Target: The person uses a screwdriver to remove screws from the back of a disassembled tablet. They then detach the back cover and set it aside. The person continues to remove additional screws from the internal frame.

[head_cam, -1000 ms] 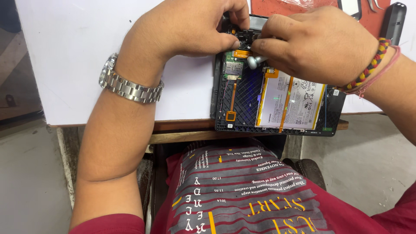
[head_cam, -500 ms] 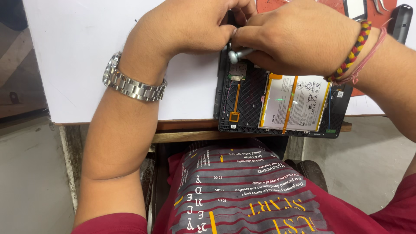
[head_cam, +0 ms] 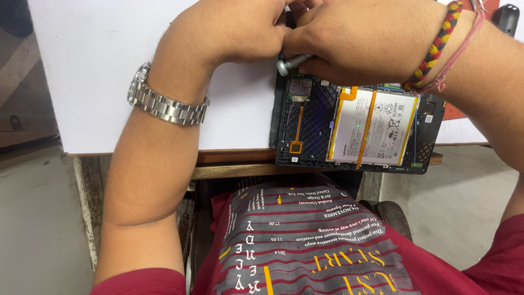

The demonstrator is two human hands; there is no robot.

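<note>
An opened black tablet [head_cam: 311, 139] lies at the near edge of a white work surface [head_cam: 98, 71], its white battery [head_cam: 374, 128] and orange flex cable [head_cam: 298, 131] exposed. My right hand [head_cam: 371, 38] is closed around a small screwdriver whose silver end cap [head_cam: 284, 65] pokes out toward me, over the tablet's upper part. My left hand [head_cam: 229, 33], with a steel watch [head_cam: 164, 104] at the wrist, presses against the right hand at the tablet's top left corner. What the left fingers touch is hidden.
The tablet overhangs the wooden table edge [head_cam: 234, 164]. A dark object [head_cam: 507, 16] sits at the far right top. Below are my red printed shirt [head_cam: 305, 240] and the grey floor [head_cam: 33, 218]. A braided band [head_cam: 436, 49] circles my right wrist.
The view has shifted so hands and tablet sit higher and nearer. Both hands have closed together over the tablet's upper part, hiding the components that showed between them a second ago.
</note>
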